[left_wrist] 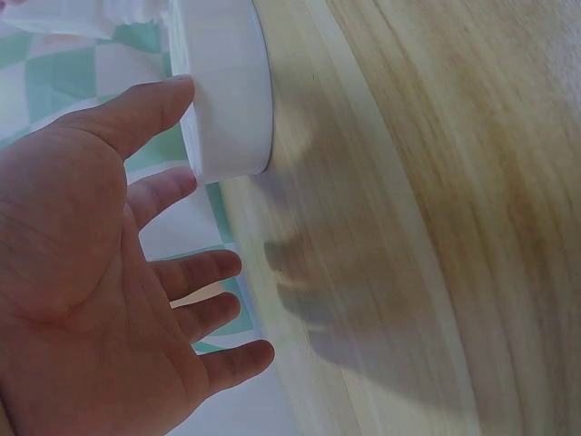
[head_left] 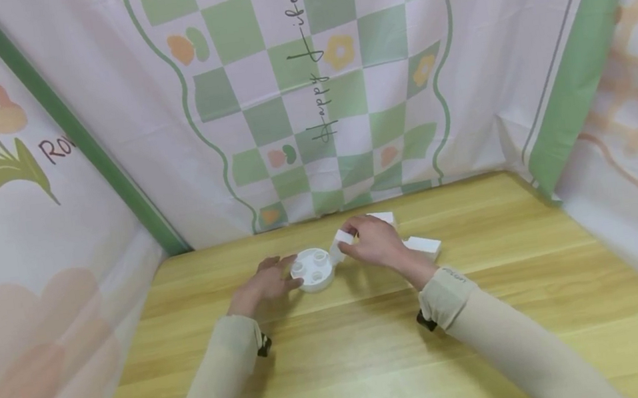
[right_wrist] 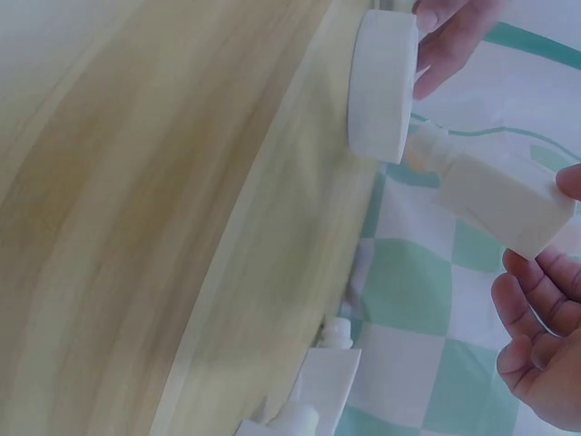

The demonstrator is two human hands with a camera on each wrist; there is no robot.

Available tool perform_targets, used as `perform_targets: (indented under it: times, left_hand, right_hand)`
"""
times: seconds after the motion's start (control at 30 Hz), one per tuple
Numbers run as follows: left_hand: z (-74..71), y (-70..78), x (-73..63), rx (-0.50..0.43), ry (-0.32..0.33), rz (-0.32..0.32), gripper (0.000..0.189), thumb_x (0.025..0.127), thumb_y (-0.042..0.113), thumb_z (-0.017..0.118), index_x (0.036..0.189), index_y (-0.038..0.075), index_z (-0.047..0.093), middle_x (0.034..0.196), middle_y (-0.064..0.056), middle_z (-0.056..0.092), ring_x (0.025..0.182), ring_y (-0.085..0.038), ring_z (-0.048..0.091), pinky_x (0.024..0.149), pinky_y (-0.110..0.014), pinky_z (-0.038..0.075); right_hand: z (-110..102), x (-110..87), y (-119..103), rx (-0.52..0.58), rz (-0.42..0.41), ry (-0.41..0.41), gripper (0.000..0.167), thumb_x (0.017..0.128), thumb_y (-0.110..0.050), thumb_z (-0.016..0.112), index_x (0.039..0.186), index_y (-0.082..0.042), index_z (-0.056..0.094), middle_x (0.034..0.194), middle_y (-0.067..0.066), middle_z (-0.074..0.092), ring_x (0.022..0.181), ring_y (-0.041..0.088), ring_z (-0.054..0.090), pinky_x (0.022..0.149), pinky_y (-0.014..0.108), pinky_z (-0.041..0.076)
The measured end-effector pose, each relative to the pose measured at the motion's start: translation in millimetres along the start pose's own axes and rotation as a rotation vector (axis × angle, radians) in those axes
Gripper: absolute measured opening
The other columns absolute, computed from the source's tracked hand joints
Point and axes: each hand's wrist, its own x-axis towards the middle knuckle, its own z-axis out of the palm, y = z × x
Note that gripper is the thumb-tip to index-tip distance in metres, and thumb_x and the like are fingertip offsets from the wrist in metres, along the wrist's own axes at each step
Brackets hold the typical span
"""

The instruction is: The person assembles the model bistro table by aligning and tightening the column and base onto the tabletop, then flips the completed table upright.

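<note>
Head view: a white bottle (head_left: pixel 338 249) is held by the right hand (head_left: pixel 377 240) just beside the right edge of a round white holder (head_left: pixel 316 287), which is set on a wooden worktop (head_left: pixel 318 374) and is topped by three raised sockets (head_left: pixel 316 275). At its left side the holder is touched by the thumb and forefinger of the left hand (head_left: pixel 266 281), its other fingers spread wide and nothing held in the palm. From the right wrist, the bottle is shown tilted, pinched at its broad end, its neck (right_wrist: pixel 428 147) pointed down toward the holder's rim; whether the two are touching cannot be told. Two more white bottles (head_left: pixel 382 217) (head_left: pixel 427 246) are seen beyond and beside the right hand.

Were the bottle pressed down at this slant, the neck could be caught on the rim and the bottle twisted loose, since it is gripped only at the far end. The holder, seemingly braced from one side alone, could be spun or slid by an off-centre push. The nearer spare bottle could be knocked if the right wrist were lowered.
</note>
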Motion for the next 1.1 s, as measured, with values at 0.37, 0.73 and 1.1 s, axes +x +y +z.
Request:
perform_targets:
  times: [0.37, 0.73, 1.1]
  left_hand:
    - [-0.3, 0.2, -0.8, -0.004, 0.005, 0.006, 0.073, 0.097, 0.051, 0.057, 0.159, 0.028, 0.026, 0.167, -0.018, 0.013, 0.155, -0.039, 0.007, 0.118, -0.07, 0.019]
    - [-0.2, -1.5, 3.9, 0.008, 0.011, 0.01, 0.072, 0.098, 0.049, 0.058, 0.159, 0.027, 0.026, 0.166, -0.02, 0.015, 0.155, -0.04, 0.009, 0.118, -0.07, 0.019]
    - [2.0, -0.4, 1.6, -0.005, 0.011, 0.006, 0.072, 0.097, 0.051, 0.058, 0.158, 0.029, 0.027, 0.167, -0.019, 0.014, 0.154, -0.04, 0.011, 0.115, -0.073, 0.021]
  right_hand:
    - [8, 6.1, -15, -0.027, -0.032, -0.052, 0.041, 0.09, -0.044, 0.064, 0.117, -0.013, 0.067, 0.11, 0.005, 0.071, 0.107, 0.025, 0.064, 0.093, 0.042, 0.053]
    - [14, 6.2, -32, -0.013, -0.088, -0.054, 0.038, 0.088, -0.043, 0.068, 0.112, -0.014, 0.068, 0.108, 0.004, 0.07, 0.104, 0.022, 0.064, 0.09, 0.04, 0.054]
    - [23, 4.7, -43, -0.091, -0.177, -0.068, 0.036, 0.085, -0.039, 0.073, 0.11, -0.014, 0.069, 0.108, 0.004, 0.07, 0.103, 0.024, 0.063, 0.088, 0.04, 0.055]
